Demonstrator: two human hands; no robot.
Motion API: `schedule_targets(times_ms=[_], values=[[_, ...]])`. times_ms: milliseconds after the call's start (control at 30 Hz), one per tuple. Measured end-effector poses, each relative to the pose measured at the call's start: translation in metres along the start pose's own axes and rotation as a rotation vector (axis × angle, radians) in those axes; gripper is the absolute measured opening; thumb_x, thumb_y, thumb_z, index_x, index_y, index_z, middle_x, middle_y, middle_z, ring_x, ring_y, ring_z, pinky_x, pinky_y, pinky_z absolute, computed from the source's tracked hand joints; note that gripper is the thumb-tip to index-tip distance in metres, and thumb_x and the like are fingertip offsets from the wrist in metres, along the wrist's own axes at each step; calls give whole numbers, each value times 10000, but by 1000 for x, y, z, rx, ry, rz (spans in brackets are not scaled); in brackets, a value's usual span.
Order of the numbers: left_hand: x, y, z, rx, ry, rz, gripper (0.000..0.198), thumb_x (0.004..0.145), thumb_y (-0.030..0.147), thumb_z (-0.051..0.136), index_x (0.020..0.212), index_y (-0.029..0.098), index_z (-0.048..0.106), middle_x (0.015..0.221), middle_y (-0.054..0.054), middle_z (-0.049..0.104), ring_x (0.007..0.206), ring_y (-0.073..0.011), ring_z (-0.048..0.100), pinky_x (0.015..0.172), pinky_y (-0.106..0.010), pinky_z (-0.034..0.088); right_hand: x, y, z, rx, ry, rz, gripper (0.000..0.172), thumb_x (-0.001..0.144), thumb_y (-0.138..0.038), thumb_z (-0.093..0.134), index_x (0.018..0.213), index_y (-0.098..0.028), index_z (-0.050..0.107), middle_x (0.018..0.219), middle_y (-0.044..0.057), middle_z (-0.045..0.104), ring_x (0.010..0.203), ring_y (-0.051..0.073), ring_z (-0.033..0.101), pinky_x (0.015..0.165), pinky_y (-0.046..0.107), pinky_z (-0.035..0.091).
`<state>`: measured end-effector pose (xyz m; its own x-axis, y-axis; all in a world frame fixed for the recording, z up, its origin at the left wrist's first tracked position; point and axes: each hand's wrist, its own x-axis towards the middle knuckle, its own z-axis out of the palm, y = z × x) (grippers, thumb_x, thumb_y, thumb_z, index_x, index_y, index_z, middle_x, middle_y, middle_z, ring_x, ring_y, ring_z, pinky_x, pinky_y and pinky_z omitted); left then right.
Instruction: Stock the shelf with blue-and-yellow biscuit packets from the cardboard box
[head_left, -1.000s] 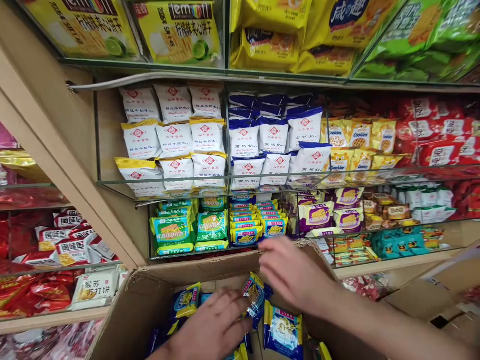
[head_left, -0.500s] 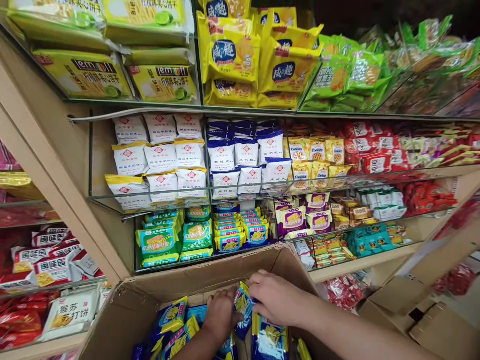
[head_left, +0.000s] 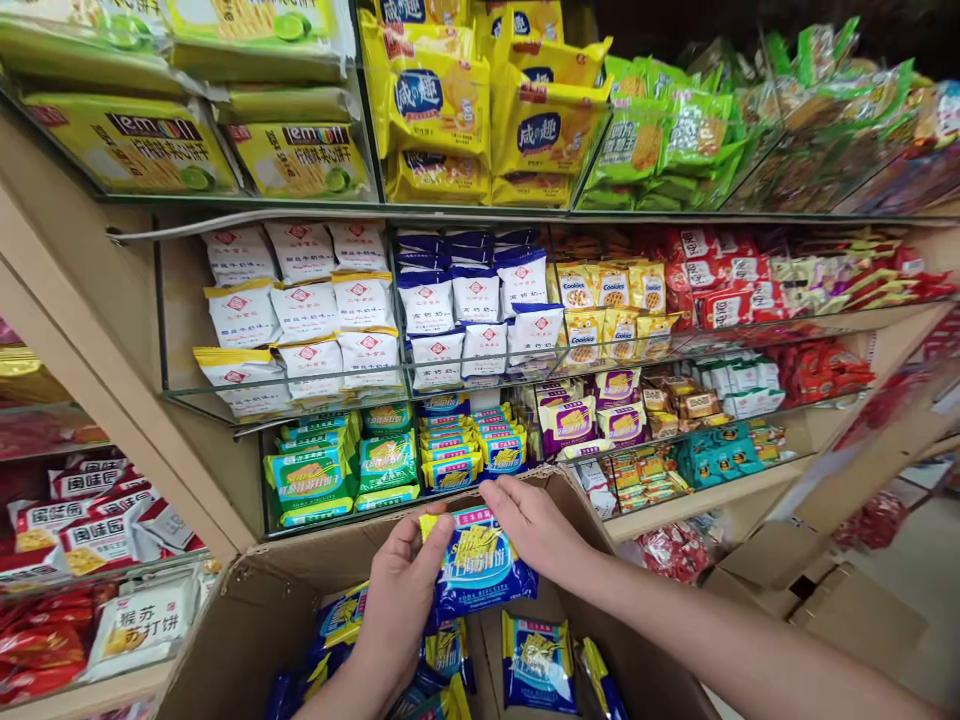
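Your left hand (head_left: 405, 585) grasps a blue-and-yellow soda biscuit packet (head_left: 484, 568) by its left end, thumb laid over the front and fingers around the back. Your right hand (head_left: 534, 525) closes on the packet's upper right corner, so both hands share the hold.

Half a second ago both hands were down among the wrappers, with a packet tilted on edge between them; now the one you hold is raised above the others, its printed face turned toward you. For the work in hand, that suggests the picking-out of this packet is done and the hold is secure.

The packet hangs inside the cardboard carton (head_left: 322, 565), in front of its far wall. Below lie more of the same: a flat packet (head_left: 536, 662) near the middle, an edge-on packet (head_left: 600, 680) just beside it.

Beyond the rim, a shelf shows matching blue-and-yellow packs (head_left: 451, 472), between green packs (head_left: 311, 480) and purple packs (head_left: 568, 422).
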<state>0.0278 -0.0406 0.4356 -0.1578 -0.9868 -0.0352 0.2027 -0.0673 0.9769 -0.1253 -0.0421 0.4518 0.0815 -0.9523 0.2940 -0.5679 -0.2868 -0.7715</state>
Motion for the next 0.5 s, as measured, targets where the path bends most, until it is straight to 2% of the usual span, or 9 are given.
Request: schedule_targets(times_ms=[100, 233, 367, 433, 500], values=[[4, -1, 4, -88, 23, 24, 328, 753, 449, 499, 950, 194, 561, 751, 1, 667, 661, -157, 608, 592, -250, 468, 4, -7, 3, 113, 81, 38, 408, 852, -483, 235, 631, -191, 415, 603, -14, 462, 595, 124, 444, 536, 234, 315], [11, -4, 2, 17, 89, 98, 340, 745, 469, 499, 900, 182, 594, 688, 3, 660, 596, -150, 592, 571, -240, 456, 2, -8, 6, 192, 149, 50, 409, 843, -498, 246, 635, -187, 412, 564, -31, 397, 554, 116, 395, 510, 237, 289], [12, -1, 0, 115, 135, 122, 354, 725, 497, 503, 840, 177, 599, 648, 3, 632, 583, -148, 564, 534, -227, 440, -2, -5, 8, 287, 180, 96, 394, 831, -505, 283, 673, -180, 442, 594, -27, 432, 574, 116, 423, 521, 238, 314], [12, 2, -1, 168, 160, 148, 355, 722, 510, 494, 801, 178, 592, 623, 11, 607, 569, -140, 537, 509, -217, 427, -5, -4, 8, 445, 110, 117, 322, 803, -494, 375, 770, -186, 460, 652, -25, 479, 610, 120, 467, 546, 237, 357], [13, 5, -2, 240, 192, 184, 364, 725, 523, 476, 756, 176, 583, 580, 22, 569, 542, -128, 497, 484, -209, 410, -8, -4, 6, 634, -62, 124, 310, 725, -441, 540, 895, -197, 449, 737, -20, 535, 675, 131, 520, 601, 248, 410]])
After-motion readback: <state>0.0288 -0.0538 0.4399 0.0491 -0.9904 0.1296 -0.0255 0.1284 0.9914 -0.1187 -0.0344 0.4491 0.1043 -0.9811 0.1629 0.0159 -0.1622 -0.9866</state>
